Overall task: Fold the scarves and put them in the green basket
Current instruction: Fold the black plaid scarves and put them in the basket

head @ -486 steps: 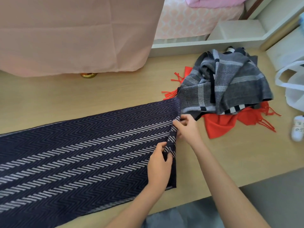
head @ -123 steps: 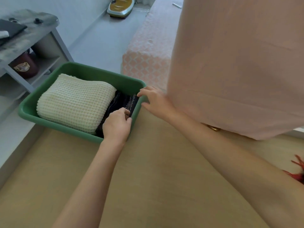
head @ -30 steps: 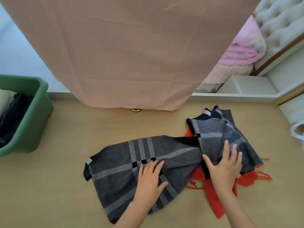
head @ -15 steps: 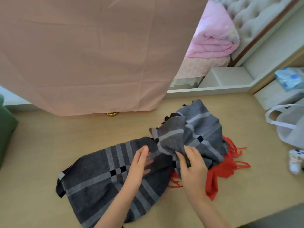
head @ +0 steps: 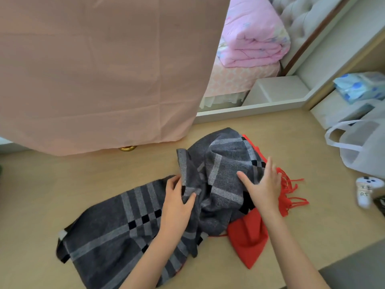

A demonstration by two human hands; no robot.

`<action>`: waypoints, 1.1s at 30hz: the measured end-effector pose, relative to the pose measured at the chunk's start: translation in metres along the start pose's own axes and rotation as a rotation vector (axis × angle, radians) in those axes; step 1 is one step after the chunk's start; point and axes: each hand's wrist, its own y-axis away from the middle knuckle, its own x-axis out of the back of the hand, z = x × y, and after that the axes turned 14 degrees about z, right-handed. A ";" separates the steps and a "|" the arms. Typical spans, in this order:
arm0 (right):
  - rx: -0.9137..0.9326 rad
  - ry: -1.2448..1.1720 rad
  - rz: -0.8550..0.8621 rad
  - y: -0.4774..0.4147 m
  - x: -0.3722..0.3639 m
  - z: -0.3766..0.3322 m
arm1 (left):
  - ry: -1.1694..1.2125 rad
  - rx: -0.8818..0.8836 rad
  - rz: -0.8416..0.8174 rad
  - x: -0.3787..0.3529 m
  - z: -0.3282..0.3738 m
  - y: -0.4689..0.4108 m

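Note:
A grey plaid scarf (head: 116, 232) lies partly spread on the wooden table (head: 52, 184), its right part bunched in a heap. My left hand (head: 177, 205) pinches an edge of the scarf near the middle, thumb over the fabric. My right hand (head: 262, 184) rests flat with straight, spread fingers on the bunched part. A red fringed scarf (head: 248, 238) lies under the heap and sticks out to the right and front. The green basket is out of view.
A pink cloth (head: 100, 69) hangs over the table's back left. A white bag (head: 362, 147) and a white controller (head: 364, 190) sit at the right edge. Beyond the table are a bed with a pink quilt (head: 254, 32) and a blue packet (head: 360, 86).
The view has shifted right, so the basket is gone from sight. My right hand let go of the lifted fold and now lies flat on the heap. My left hand took hold of an edge.

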 end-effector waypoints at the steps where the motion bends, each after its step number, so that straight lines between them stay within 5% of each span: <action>1: -0.040 0.027 -0.019 -0.010 -0.007 0.003 | 0.006 -0.003 -0.007 0.000 0.001 0.001; 10: 0.034 -0.262 0.217 -0.022 -0.016 0.013 | 0.115 0.160 0.007 0.000 0.001 -0.004; 16: -0.050 -0.598 0.031 0.001 0.005 -0.024 | 0.149 0.115 0.007 0.001 0.012 -0.003; 21: 0.163 -0.684 -0.202 0.071 0.016 -0.068 | 0.386 0.401 -0.046 0.000 0.032 -0.001; 25: 0.299 -0.637 -0.413 0.121 0.012 -0.069 | 0.428 0.405 -0.049 0.000 0.022 -0.005; 29: 0.279 -0.670 -0.178 0.112 0.026 -0.045 | 0.198 0.271 0.082 -0.006 0.006 -0.002; 31: 0.248 -0.520 0.014 0.084 0.026 -0.019 | 0.154 0.201 0.141 -0.008 0.010 -0.002; 33: 0.153 -0.307 -0.009 0.052 0.016 0.012 | 0.120 0.136 0.171 -0.007 0.015 -0.005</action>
